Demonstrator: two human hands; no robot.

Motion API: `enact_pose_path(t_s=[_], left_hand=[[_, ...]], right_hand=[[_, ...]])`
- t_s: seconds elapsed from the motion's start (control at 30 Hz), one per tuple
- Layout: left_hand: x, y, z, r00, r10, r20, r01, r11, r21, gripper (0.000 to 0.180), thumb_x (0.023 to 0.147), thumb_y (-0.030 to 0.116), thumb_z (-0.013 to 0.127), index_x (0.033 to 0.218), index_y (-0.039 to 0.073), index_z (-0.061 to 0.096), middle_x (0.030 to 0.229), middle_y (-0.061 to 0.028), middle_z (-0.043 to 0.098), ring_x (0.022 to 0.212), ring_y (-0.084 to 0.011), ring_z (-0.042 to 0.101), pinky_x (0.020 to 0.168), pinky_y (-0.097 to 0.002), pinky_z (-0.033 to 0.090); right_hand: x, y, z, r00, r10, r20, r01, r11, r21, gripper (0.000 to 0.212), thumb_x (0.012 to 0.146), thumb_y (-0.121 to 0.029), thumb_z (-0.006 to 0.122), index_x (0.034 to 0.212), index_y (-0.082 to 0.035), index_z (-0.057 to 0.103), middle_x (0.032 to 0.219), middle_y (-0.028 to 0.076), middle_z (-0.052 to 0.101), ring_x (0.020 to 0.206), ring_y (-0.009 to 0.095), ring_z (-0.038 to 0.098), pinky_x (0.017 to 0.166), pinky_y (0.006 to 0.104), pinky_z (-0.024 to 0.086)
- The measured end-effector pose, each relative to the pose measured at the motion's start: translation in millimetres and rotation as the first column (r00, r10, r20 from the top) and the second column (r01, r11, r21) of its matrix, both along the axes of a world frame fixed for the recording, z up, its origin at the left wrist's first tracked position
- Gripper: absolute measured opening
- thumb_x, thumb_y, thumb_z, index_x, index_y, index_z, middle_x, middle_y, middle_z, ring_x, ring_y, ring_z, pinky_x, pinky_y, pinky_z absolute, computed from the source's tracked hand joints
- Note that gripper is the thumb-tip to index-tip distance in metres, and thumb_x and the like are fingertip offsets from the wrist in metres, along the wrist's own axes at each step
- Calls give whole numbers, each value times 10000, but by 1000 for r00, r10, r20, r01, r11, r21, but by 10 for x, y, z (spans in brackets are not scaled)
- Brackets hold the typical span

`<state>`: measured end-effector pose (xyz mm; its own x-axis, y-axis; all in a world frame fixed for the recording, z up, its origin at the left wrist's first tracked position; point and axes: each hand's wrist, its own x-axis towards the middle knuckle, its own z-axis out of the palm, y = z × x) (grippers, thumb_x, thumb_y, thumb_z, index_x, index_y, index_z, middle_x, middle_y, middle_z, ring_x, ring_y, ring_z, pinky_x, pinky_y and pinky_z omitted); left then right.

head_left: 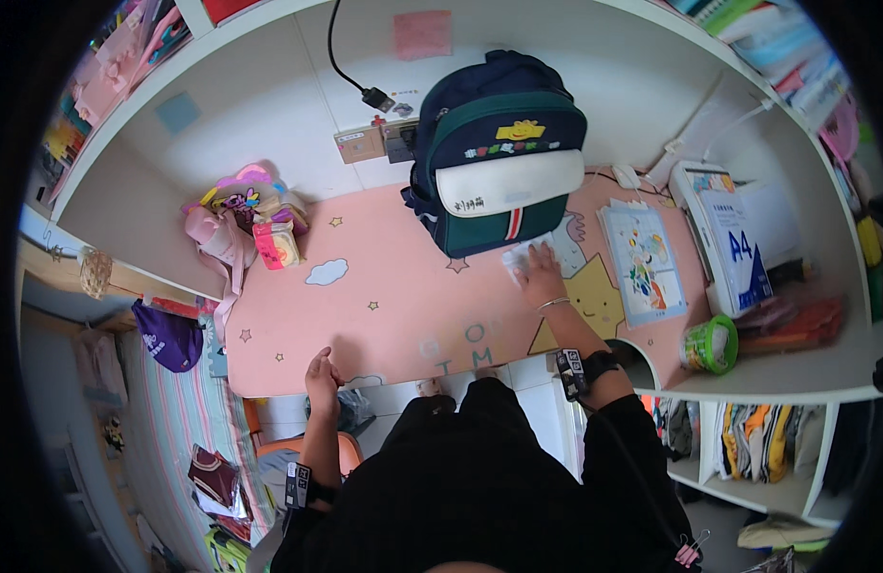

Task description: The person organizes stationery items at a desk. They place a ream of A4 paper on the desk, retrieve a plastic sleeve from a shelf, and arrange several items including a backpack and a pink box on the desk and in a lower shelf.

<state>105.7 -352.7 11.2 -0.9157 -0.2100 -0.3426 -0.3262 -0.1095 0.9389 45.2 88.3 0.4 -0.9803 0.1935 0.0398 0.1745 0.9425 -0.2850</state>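
Note:
On the pink desk mat (393,286), just below the backpack, my right hand (542,280) presses down on a white cloth or wipe (515,258), holding it under the fingers. The folds of the cloth show past the fingertips; the rest is hidden beneath the hand. A dark blue and green backpack (499,158) with a white flap stands upright against the back wall, its base close to the cloth. At the front left edge of the mat is my left hand (324,380), its fingers loosely bent, thumb apart, with nothing visible in it.
A pink water bottle (212,234) with small items stands at the back left. To the right lie a picture booklet (644,263), a paper pack (723,239) and a green-rimmed cup (711,344). Above hangs a black cable (336,57). An orange chair (349,452) is below the desk.

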Motion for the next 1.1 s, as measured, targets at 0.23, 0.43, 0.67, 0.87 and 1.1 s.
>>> enact_pose_path(t_s=[0.23,0.43,0.67,0.87,1.1], left_hand=[[214,198,32,985,150,86,-154,987,44,302,905,120,419,1159,-39,454,585,4,419,481,-82,393,453,-217,355],[311,519,16,972,178,156,-188,981,51,307,900,114,438,1175,-21,437,621,2,421,495,-78,383,450,-208,330],[231,699,100,974,174,148,-182,983,39,306,893,109,446,1174,-13,437,648,-13,457,540,-90,427,497,-220,376],[225,931,53,984,92,155,-98,995,30,314,876,131,483,1159,-6,468,712,-28,506,569,-92,470,525,-215,403],[-263,1244,324,981,-164,105,174,981,-90,414,867,212,524,1214,12,422,928,-60,550,739,-118,542,650,-252,458]], right_hand=[[-212,-49,-411,981,69,-180,-49,992,113,653,836,-405,438,1304,32,308,1361,275,242,1291,396,190,1045,502,143],[312,-891,-326,692,691,-208,-722,671,-169,505,758,-176,504,1223,7,424,1319,199,365,1247,325,319,1032,433,244],[-81,283,-229,885,434,-171,-427,901,77,542,779,-190,498,1251,36,360,1316,206,352,1252,332,301,1038,432,225],[172,-611,-315,752,653,-89,-659,747,-87,607,792,-276,488,1284,41,328,1358,179,319,1284,293,264,1053,428,174],[338,-23,-152,807,585,79,-586,810,-17,637,821,-336,455,1337,-15,263,1424,144,194,1327,268,163,1070,413,134]])
